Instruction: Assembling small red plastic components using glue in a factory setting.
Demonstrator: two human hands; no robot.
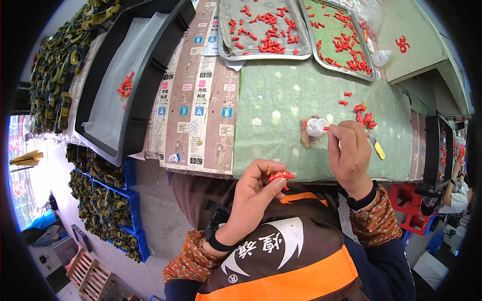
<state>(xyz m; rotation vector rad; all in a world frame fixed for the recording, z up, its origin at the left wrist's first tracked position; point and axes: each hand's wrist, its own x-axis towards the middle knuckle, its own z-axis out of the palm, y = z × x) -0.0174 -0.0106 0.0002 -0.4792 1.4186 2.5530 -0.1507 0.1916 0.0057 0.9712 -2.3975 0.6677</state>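
Note:
My left hand [261, 188] pinches a small red plastic part [281, 175] with yellowish spots between thumb and fingertips, just off the table's near edge. My right hand [349, 155] is closed, with a tiny red piece [326, 128] at its thumb and fingertips. That piece meets or nearly meets the side of a small clear plastic container [315, 126]; whether they touch I cannot tell. Under the container lies a brown cardboard pad [305, 138]. A yellow-handled cutter [378, 149] rests just right of my right hand, below a small cluster of red parts [369, 120].
Two metal trays [266, 56] of red parts stand at the back on the green cloth [271, 105]. To the left is a black bin [138, 108] lined with white sheets. Blue crates [134, 200] of dark and gold parts stand at lower left. A person [459, 193] sits far right.

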